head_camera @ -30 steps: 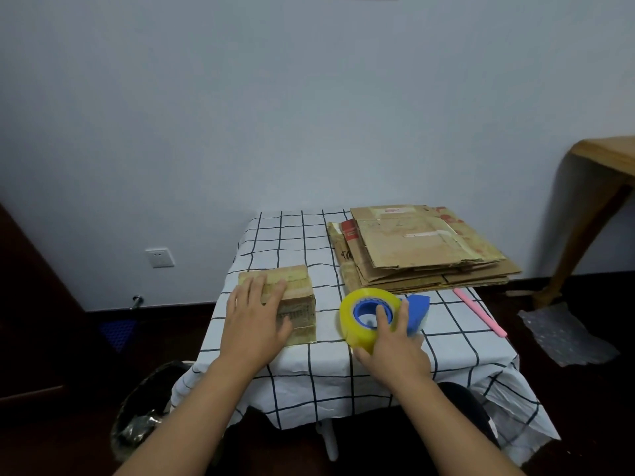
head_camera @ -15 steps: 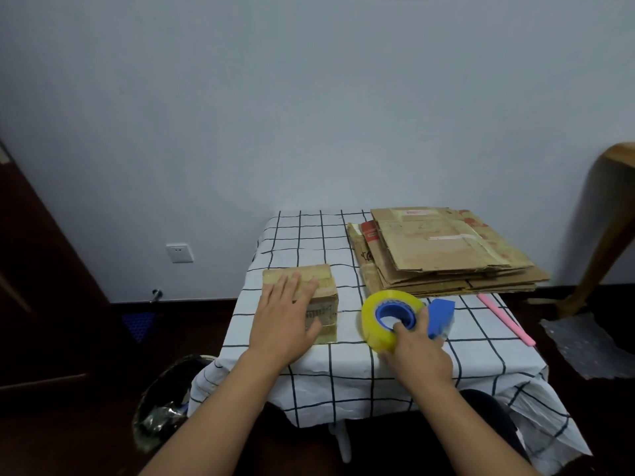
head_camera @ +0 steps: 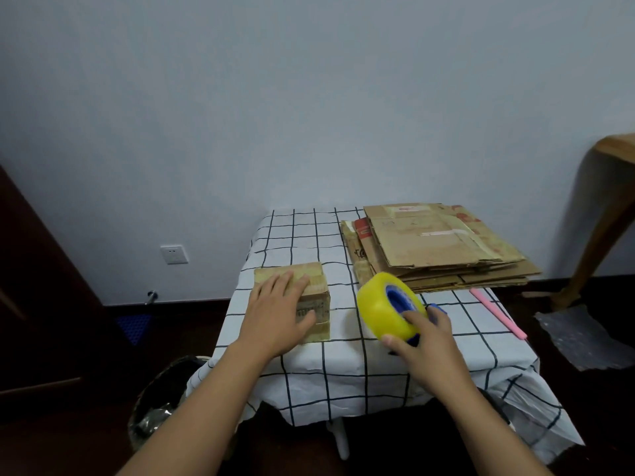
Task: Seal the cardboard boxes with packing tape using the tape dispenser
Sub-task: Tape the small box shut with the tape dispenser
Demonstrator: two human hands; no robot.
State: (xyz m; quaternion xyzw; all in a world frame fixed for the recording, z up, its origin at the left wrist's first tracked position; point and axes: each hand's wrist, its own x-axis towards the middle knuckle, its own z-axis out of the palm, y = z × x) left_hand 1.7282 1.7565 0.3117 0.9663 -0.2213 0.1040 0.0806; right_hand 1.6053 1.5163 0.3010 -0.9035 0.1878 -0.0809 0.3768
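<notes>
A small table under a white cloth with a black grid (head_camera: 343,379) stands against a pale wall, with dark floor around it. Nearest, at the table's left foot, a bin with a dark liner (head_camera: 161,403) sits on the floor. On the cloth, the right hand (head_camera: 427,341) grips the tape dispenser (head_camera: 390,309), thumb under the yellow roll and a finger hooked into its blue core; the roll is tipped up, its open side facing right. Just left of it, apart from the roll, the left hand (head_camera: 278,314) lies flat with fingers spread on top of a small closed cardboard box (head_camera: 309,297). Behind the dispenser rests a stack of flattened cardboard boxes (head_camera: 433,249). A pink stick (head_camera: 498,312) lies near the table's right edge. Further right stands a wooden table leg (head_camera: 598,228), and a wall socket (head_camera: 174,254) sits on the left.
</notes>
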